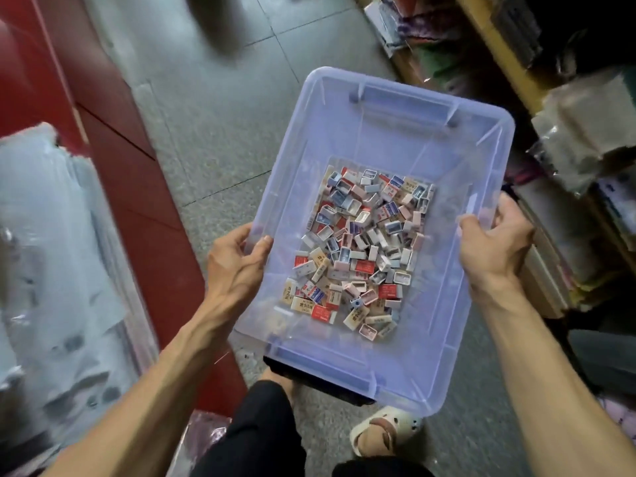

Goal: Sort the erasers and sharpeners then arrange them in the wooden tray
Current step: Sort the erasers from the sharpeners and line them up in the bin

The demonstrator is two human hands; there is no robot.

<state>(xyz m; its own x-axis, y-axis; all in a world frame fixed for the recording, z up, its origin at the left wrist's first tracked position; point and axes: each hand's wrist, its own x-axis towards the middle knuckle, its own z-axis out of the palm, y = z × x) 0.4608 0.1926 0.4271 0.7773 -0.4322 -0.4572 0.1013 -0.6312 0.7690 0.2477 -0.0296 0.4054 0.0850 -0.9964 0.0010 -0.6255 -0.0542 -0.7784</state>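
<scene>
Each hand, left hand (237, 266) and right hand (495, 246), gripped a side rim of a clear bin (389, 108). Its erasers and sharpeners (364, 249) lay mixed; sorting seemingly unstarted, no wooden tray visible.

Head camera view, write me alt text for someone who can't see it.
A person carries a translucent lilac plastic bin over a tiled floor, the left hand and right hand each gripping a long side rim. A jumbled pile of small erasers and sharpeners covers the bin's bottom. Cluttered shelves stand to the right.
</scene>
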